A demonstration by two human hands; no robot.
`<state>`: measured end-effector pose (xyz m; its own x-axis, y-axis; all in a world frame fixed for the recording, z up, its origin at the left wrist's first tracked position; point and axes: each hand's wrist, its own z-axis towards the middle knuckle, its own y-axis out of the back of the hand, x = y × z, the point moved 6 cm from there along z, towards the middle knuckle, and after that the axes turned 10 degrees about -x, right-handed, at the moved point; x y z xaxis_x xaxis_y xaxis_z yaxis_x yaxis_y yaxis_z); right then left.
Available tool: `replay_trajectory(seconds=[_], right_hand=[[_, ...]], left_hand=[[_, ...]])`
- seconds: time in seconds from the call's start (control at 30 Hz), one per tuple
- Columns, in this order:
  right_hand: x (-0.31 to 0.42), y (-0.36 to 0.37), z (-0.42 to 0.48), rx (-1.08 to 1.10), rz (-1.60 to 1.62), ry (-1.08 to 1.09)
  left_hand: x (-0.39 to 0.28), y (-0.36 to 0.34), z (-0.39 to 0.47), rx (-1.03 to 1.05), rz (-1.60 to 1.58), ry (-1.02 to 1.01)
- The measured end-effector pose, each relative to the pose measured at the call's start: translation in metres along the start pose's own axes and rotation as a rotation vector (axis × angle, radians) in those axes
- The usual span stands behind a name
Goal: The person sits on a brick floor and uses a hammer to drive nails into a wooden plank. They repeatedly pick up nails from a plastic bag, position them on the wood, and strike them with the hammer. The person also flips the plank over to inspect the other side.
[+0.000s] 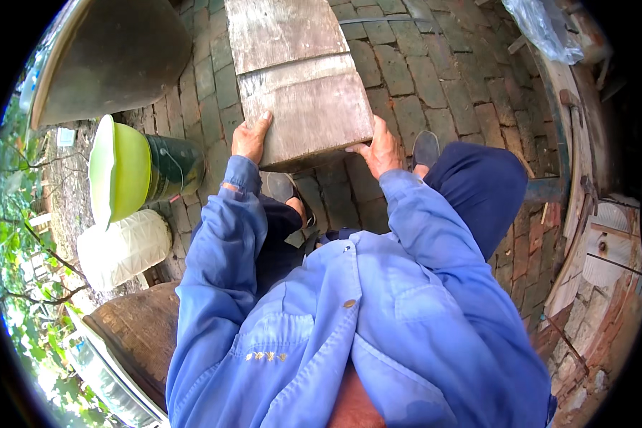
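Observation:
A long, weathered wooden board structure (pixel 310 109) reaches from the top of the view towards me, with a step or seam running across its face. My left hand (pixel 250 139) grips its near left edge, the thumb lying on top. At the near right corner, my right hand (pixel 381 150) holds the edge, fingers partly beneath it. The near end of the wood lies above my feet in the picture; its far end runs out of view, so I cannot tell what it rests on.
Brick paving (pixel 401 69) lies below. On the left are a yellow-green basin (pixel 119 171), a dark bucket (pixel 179 166) and a white ribbed plastic container (pixel 125 249). A hammer (pixel 571 107) and long timbers (pixel 578 224) are at the right, with clear plastic sheeting (pixel 545 29) above.

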<state>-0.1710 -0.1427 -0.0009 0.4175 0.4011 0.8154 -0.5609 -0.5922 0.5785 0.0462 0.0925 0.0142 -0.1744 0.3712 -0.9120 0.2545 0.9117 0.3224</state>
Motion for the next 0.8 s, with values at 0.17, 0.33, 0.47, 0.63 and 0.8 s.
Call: replay_trajectory(seconds=[0.17,0.33,0.47,0.63,0.8], right_hand=[[0.006,0.001,-0.003,0.029,0.035,-0.033],[-0.049,-0.022,-0.011,0.061,0.63,-0.266],[-0.058,-0.016,-0.009,-0.038,0.807,-0.29],[-0.029,0.001,-0.005,0.038,0.484,-0.277],[-0.05,-0.013,-0.001,-0.086,0.372,-0.281]], left_hand=[[0.009,0.006,0.003,-0.03,0.032,-0.001],[0.0,-0.001,-0.001,-0.062,-0.004,-0.032],[-0.012,-0.006,-0.01,-0.119,0.089,-0.055],[0.004,0.02,-0.003,-0.313,0.208,-0.08],[0.025,0.028,-0.061,-0.291,0.035,0.013]])
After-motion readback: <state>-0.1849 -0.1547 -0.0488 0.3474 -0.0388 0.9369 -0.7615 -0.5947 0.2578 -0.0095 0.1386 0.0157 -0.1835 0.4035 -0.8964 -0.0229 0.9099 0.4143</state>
